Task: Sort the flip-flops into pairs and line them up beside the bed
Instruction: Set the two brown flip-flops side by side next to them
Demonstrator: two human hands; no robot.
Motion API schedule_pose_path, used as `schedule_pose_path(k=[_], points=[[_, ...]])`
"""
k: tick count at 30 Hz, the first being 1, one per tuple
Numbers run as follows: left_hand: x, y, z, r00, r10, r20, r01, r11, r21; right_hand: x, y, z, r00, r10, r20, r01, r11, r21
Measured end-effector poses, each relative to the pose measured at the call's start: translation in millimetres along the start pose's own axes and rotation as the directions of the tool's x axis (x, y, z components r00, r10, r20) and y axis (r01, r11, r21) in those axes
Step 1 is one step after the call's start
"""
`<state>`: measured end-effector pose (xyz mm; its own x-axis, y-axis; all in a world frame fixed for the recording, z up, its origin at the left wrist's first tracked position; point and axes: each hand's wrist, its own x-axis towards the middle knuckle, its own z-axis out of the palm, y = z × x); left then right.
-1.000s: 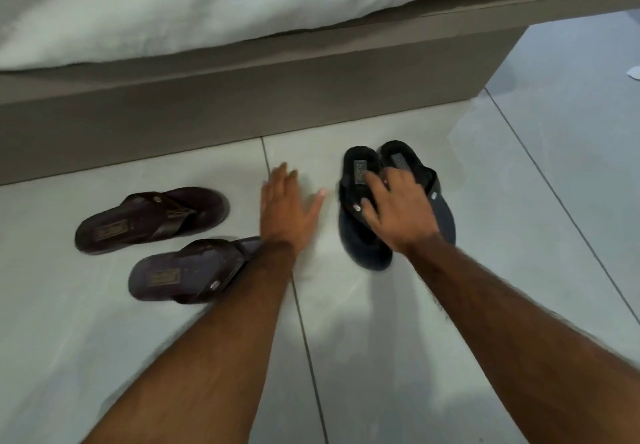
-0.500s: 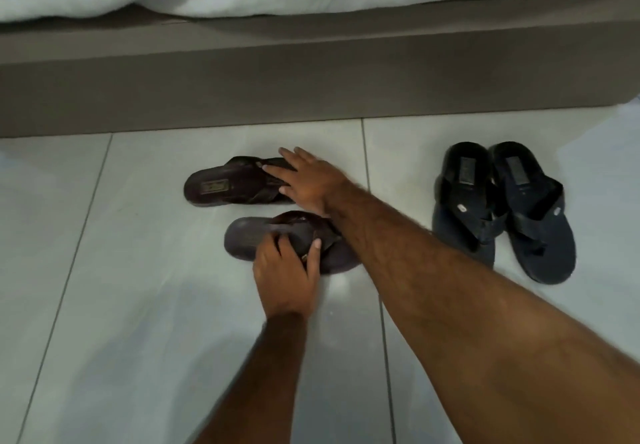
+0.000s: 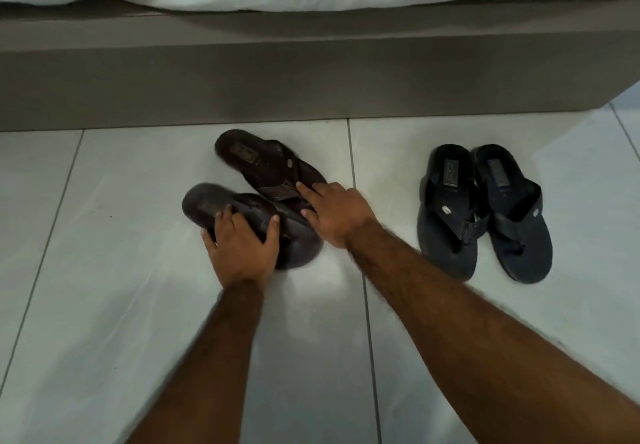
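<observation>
Left grip [image 3: 242, 246] around smooth brown flip-flop [image 3: 242, 211]

On a pale tiled floor [image 3: 104, 305] beside a bed base [image 3: 242, 87], the left hand [image 3: 242, 246] gripped the nearer brown flip-flop [image 3: 207, 204], the right hand [image 3: 337, 211] pressed fingers on the farther brown flip-flop [image 3: 256, 163], and two dark blue flip-flops [image 3: 485, 208] lay paired, touching, to the right.

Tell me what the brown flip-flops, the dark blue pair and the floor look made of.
Brown flip-flops: probably leather or faux leather, with wide, faintly glossy straps. Dark blue pair: likely matte rubber or foam, fabric-like straps. Floor: glazed tile, reflective with grout lines.
</observation>
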<state>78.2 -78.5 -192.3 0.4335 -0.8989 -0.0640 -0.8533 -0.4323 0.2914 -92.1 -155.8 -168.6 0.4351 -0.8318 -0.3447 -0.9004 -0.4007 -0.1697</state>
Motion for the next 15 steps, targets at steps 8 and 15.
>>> schedule_pose_path(k=[8, 15], points=[[58, 29, -6, 0.953, 0.2, 0.228, -0.203, 0.979, -0.007, -35, -2, 25, 0.979, 0.101, -0.176, -0.073, 0.984, 0.161], [73, 32, 7, 0.881, 0.366, 0.302, -0.371, 0.928, -0.043, -9, 21, 4, 0.978, 0.184, -0.101, -0.127, 0.904, 0.408]])
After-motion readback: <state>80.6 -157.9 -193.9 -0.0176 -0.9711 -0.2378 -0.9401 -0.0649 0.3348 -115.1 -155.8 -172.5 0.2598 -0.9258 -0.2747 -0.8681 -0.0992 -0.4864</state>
